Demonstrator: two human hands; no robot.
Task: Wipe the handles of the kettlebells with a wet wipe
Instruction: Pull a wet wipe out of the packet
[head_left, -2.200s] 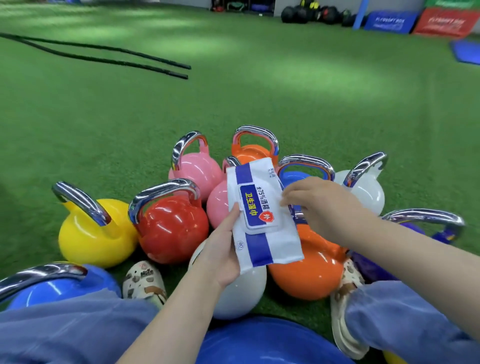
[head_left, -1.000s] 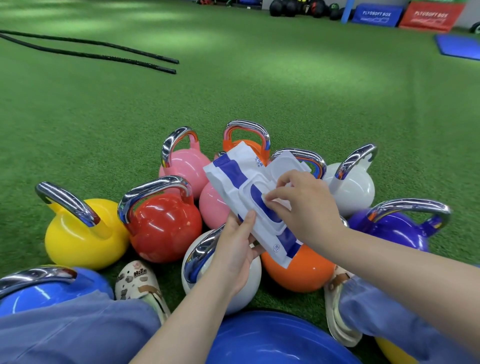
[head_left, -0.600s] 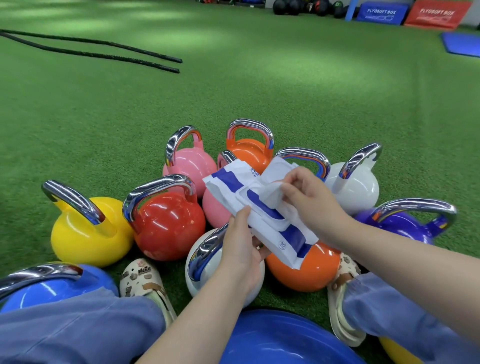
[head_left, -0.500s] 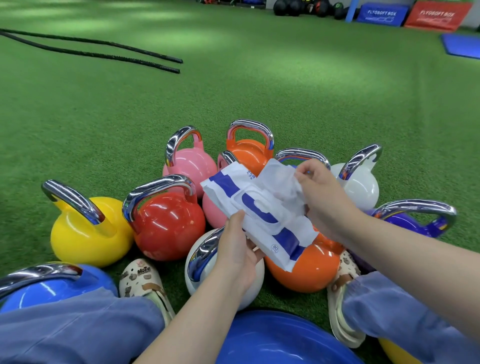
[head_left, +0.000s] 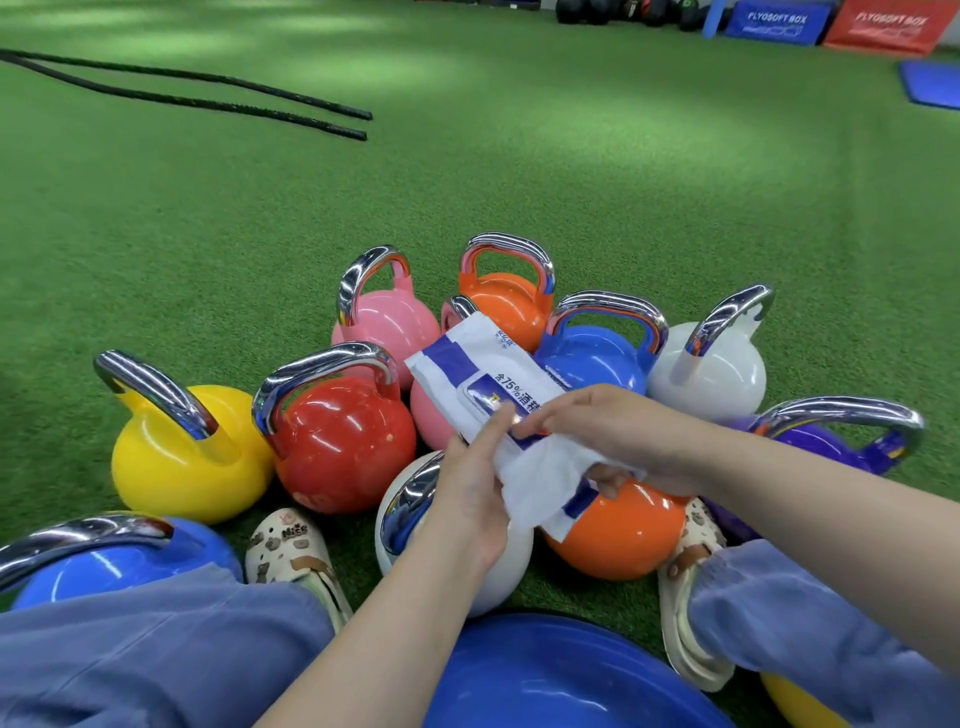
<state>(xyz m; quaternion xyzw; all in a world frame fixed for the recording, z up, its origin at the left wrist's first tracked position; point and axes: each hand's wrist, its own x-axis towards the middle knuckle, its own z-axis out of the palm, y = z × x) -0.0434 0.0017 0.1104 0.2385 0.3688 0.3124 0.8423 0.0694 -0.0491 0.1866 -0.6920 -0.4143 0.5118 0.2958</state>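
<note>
Green turf holds twelve kettlebells; both hands grip one wipe pack, right hand pinching a wipe.

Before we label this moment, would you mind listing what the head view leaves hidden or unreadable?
- Wipe pack: near half covered by the left hand, right hand and pulled-out wet wipe; label partly hidden.
- Second pink kettlebell: mostly behind the pack.
- Near white kettlebell: handle partly behind the left hand.
- Lower-left blue kettlebell: body partly hidden by the trouser leg.
- Far boxes: lettering blurred.
</note>
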